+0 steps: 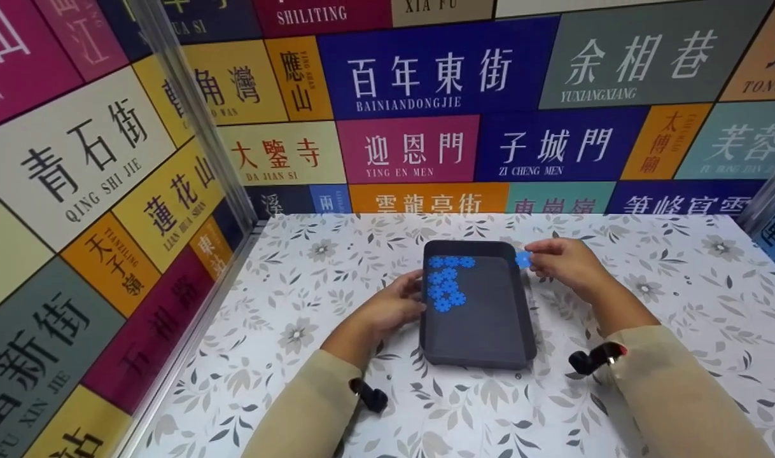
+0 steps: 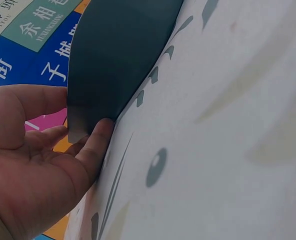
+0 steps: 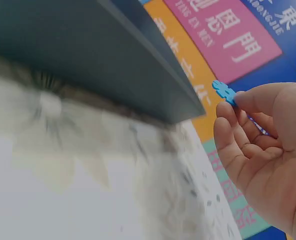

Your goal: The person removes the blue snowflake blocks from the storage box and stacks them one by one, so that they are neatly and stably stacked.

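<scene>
Right hand (image 1: 562, 264) with thumb and index finger pinching a flat, bright blue, flower-shaped plastic-looking piece (image 1: 522, 259); the piece lies just beside the far right corner of a dark grey, rectangular, shallow-walled tray (image 1: 480, 331). The piece has rounded lobes parted by notches, seen nearly edge-on from the right wrist. The remaining right fingers are loosely bent, the palm turned toward the wrist camera, and the forearm slants in from the near right of the tray. Within the tray, similar blue flower-shaped pieces (image 1: 448, 276) lie flat against the left wall in its far part, the farthest three in a row. Left hand (image 1: 390, 305) in contact with the outer left side of the tray, fingers and thumb spread apart; whether it grips that wall or merely rests there cannot be told. Both forearms wear beige sleeves (image 1: 686, 394). Beneath the tray, a white cloth printed with grey leaves and flowers (image 1: 286, 375); beyond it, a wall of coloured panels with Chinese characters (image 1: 435, 70)
</scene>
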`<state>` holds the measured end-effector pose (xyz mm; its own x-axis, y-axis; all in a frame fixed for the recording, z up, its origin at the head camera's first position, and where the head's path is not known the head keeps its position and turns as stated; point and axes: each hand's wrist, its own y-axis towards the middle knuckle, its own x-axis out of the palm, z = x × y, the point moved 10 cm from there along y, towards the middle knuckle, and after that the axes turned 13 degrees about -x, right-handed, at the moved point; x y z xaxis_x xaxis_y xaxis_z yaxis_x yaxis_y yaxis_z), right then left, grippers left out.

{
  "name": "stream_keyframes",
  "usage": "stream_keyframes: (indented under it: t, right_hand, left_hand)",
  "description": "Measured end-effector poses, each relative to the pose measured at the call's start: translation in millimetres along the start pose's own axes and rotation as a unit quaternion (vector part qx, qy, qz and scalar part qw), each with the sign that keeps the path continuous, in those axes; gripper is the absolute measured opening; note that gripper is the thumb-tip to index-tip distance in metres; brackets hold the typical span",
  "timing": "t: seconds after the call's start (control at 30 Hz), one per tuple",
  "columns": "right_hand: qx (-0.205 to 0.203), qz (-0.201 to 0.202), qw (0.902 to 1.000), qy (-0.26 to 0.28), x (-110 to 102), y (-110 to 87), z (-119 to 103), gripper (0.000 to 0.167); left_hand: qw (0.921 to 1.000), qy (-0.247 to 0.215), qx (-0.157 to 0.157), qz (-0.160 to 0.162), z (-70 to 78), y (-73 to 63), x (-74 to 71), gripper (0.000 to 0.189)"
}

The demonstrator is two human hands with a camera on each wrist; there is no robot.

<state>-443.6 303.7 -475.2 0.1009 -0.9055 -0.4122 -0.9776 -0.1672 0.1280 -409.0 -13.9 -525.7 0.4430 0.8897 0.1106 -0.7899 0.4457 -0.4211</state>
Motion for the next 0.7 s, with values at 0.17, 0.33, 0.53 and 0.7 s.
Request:
stream_keyframes:
  t: [0.17, 0.33, 0.53, 0.7]
  right_hand:
    - [0.004, -0.005, 0.9999, -0.016, -8, -3.3, 15, 0.047]
    - [0.027, -0.009, 0.9989, -0.036, -16, -7.5, 30, 0.046]
    - [0.051, -0.02, 0.9958, -0.073, -24, -12.2, 45, 0.043]
    - [0.064, -0.025, 0.9932, -0.094, -27, -14.8, 51, 0.041]
  left_hand:
    - [1.0, 0.007, -0.004, 0.004, -0.1, -1.1, -1.7, 0.086]
    - [1.0, 0.008, 0.001, 0.005, -0.5, 0.1, -1.8, 0.085]
    - [1.0, 0.002, 0.001, 0.005, -2.1, 2.4, -2.5, 0.086]
    - [0.9999, 0.009, 0.002, 0.011, -1.0, 1.8, -3.7, 0.085]
